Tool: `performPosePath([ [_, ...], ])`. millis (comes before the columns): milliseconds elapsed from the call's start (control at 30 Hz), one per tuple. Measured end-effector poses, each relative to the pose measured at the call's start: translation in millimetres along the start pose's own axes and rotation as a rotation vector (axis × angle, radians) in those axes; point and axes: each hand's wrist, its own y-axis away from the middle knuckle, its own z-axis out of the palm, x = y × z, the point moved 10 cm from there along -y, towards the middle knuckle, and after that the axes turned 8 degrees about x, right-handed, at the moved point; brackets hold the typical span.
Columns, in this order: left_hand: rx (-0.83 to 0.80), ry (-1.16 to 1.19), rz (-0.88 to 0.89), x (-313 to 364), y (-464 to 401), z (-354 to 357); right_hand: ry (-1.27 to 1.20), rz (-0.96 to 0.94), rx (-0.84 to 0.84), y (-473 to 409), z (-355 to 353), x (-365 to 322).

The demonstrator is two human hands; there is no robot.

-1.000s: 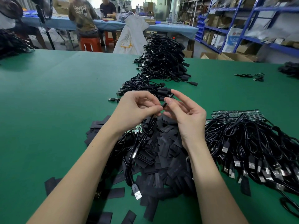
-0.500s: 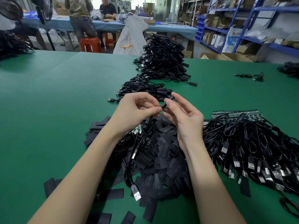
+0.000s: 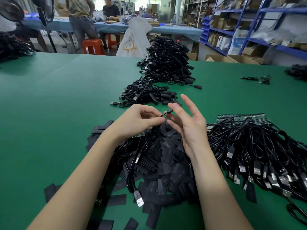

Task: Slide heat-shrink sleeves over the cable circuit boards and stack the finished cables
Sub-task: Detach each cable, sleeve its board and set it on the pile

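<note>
Currently, the left hand [image 3: 137,122] has its grip pinched on a black cable [image 3: 149,140] above the sleeve pile [image 3: 167,156]. Right hand [image 3: 187,123] grip: released, fingers spread, index fingertip beside the cable end.

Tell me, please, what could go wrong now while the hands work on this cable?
1. The left hand pinches the cable only at its end, and the right hand has spread fingers; the cable might slip.
2. Its plug hangs over the loose sleeves and may drag some away.
3. The unfinished cables lie close on the right; loops could tangle.
</note>
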Motion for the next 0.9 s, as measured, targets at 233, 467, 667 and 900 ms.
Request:
performPosePath([
  [233,0.091,0.104,-0.026,7.5,-2.7,0.0,-0.05,0.068,0.016,-3.9,-11.4,0.9],
  [467,0.242,0.041,-0.044,37.8,-57.1,-21.1,-0.053,0.114,0.036,-5.7,-19.1,5.9],
  [667,0.341,-0.692,0.166,73.5,-144.6,-46.0,-0.085,0.15,0.034,-7.9,-22.0,9.2],
  [900,0.173,-0.975,0.063,16.8,-158.5,-22.4,-0.08,0.18,0.026,-10.2,-21.7,14.5],
])
